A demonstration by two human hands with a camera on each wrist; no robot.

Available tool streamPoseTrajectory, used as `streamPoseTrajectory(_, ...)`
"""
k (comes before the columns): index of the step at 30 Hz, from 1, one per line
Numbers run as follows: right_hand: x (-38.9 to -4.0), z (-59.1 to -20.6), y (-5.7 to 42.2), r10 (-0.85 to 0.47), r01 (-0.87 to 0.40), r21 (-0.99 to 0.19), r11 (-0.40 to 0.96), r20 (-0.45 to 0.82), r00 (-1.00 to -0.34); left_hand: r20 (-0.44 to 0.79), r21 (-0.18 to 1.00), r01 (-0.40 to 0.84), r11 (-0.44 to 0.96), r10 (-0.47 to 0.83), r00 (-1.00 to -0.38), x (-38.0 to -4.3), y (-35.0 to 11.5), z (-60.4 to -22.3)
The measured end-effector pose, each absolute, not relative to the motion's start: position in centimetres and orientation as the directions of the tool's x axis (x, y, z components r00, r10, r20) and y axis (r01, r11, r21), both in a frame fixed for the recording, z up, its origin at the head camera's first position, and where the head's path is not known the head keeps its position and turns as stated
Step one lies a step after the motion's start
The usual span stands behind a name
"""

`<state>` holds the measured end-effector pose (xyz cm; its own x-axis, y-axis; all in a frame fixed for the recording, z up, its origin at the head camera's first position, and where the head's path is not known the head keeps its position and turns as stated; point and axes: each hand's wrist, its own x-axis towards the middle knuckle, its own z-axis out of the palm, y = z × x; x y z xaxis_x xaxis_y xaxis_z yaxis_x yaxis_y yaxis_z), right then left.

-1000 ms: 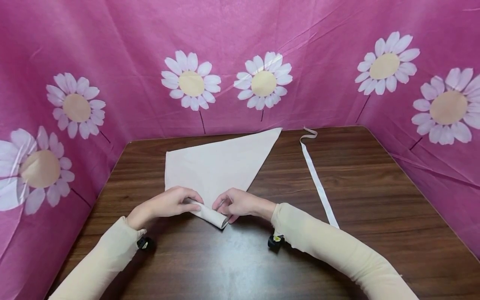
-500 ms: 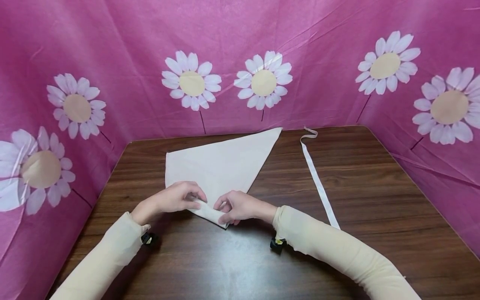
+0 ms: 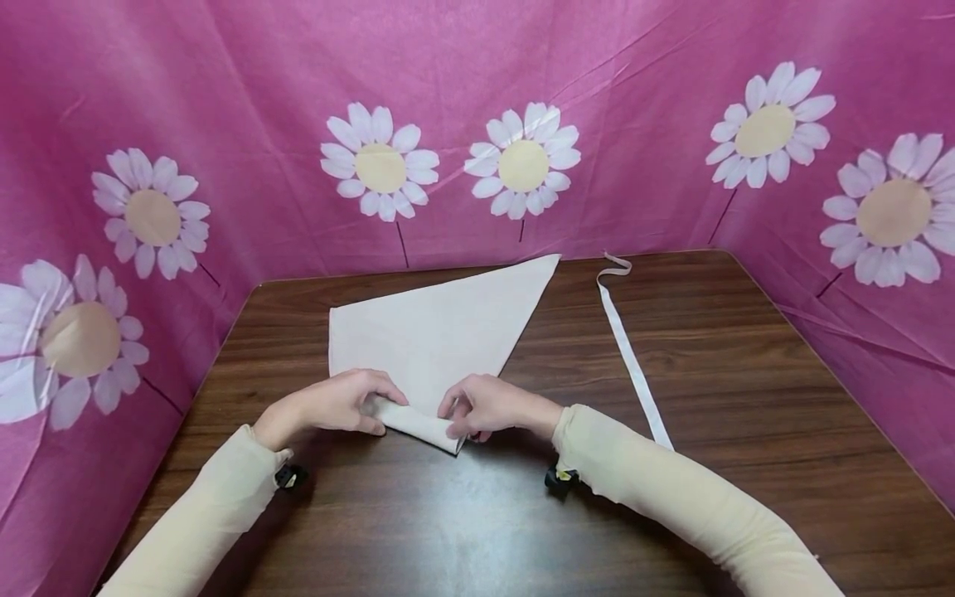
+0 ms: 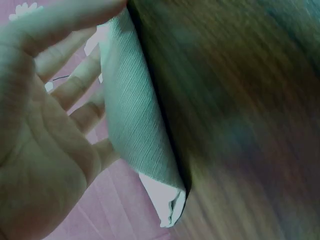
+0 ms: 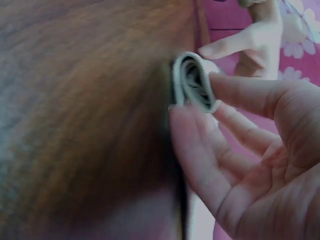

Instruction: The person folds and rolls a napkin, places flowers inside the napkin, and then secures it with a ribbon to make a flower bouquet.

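Note:
An off-white cloth napkin [image 3: 440,332] lies on the brown wooden table, its near edge wound into a narrow roll [image 3: 418,423]. At the roll's left end my left hand [image 3: 339,402] holds it, thumb in front and fingers behind. My right hand [image 3: 496,404] pinches the right end between thumb and fingers. Seen from the left wrist, the rolled cloth [image 4: 132,100] slants down past the spread fingers, the thumb across its upper end. The right wrist view looks into the coiled layers of the roll [image 5: 192,82], with the right thumb and fingertips at its end.
Right of the napkin a white ribbon [image 3: 630,356] lies lengthwise on the table [image 3: 746,373], curled at its far end; my right sleeve [image 3: 671,497] covers its near end. A pink curtain [image 3: 448,66] with large daisies encloses the table's back and sides.
The right hand has shifted slightly right along the roll's end. The left thumb has slid from the top of the roll to its front side. The ribbon has not moved.

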<state>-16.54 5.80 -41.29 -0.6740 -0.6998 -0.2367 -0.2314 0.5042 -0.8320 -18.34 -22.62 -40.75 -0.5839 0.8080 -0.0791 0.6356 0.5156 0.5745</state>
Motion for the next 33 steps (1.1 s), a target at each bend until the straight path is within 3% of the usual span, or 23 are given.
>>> streamPoseTrajectory(6, -16.5, -40.9, 5.8, -0.743, -0.494, -0.732, 0.469, -0.025, -0.669, -0.076, 0.557, 0.636, 0.534, 0.795, -0.602, -18.2, -22.3, -41.0)
streamPoseTrajectory(11, -15.7, -41.1, 5.1, -0.787, -0.556, -0.695, 0.457, -0.024, -0.617, -0.085, 0.573, 0.616, 0.54, 0.787, -0.611, -18.2, -22.2, -40.8)
streamPoseTrajectory(20, -15.4, -41.4, 5.1, -0.706, -0.464, -0.682, 0.565, -0.11, -0.699, -0.057, 0.608, 0.627, 0.486, 0.815, -0.577, -18.5, -21.5, -40.7)
streamPoseTrajectory(27, -15.7, -41.4, 5.8, -0.709, -0.434, -0.713, 0.551, -0.126, -0.694, -0.071, 0.617, 0.617, 0.488, 0.816, -0.574, -18.3, -21.2, -40.6)
streamPoseTrajectory(33, -15.9, -41.4, 6.5, -0.714, -0.379, -0.762, 0.525, -0.152, -0.683, 0.036, 0.532, 0.686, 0.496, 0.797, -0.603, -18.1, -21.0, -40.9)
